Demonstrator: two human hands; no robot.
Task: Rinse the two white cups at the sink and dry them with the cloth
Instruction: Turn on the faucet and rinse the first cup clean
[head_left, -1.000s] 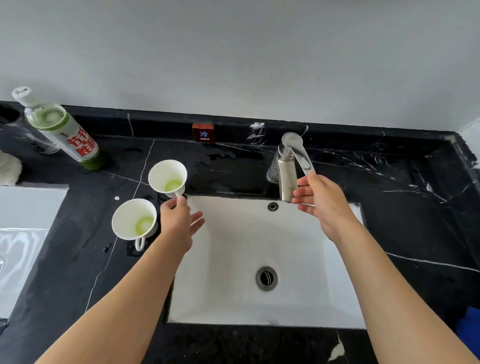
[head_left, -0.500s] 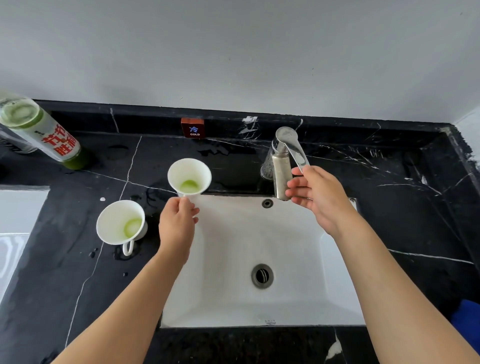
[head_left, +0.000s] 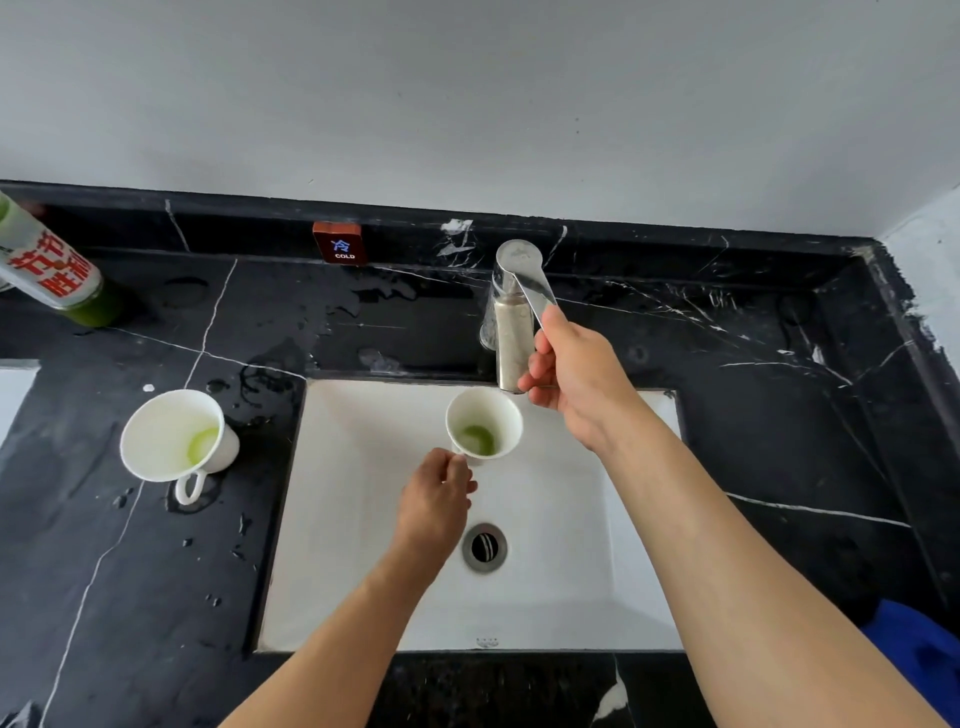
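1. Two cups, both soiled: held cup (head_left: 484, 427) over the sink (head_left: 363, 519) under the tap spout (head_left: 511, 343), green dregs inside; second cup (head_left: 174, 436) on the counter (head_left: 753, 415), likewise green-stained.
2. Left hand (head_left: 434, 501) pinching the held cup's handle; right hand (head_left: 574, 366) curled round the tap lever (head_left: 535, 288).
3. Best kept upright beneath the spout; lever eased gently to limit splashing.

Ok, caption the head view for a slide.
Left hand holds a white cup under the faucet; right hand grips its lever.

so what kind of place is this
Probably a pantry or washroom counter: a white sink set into a black marble countertop, a chrome tap with a "COLD" sign behind it, and a green bottle.
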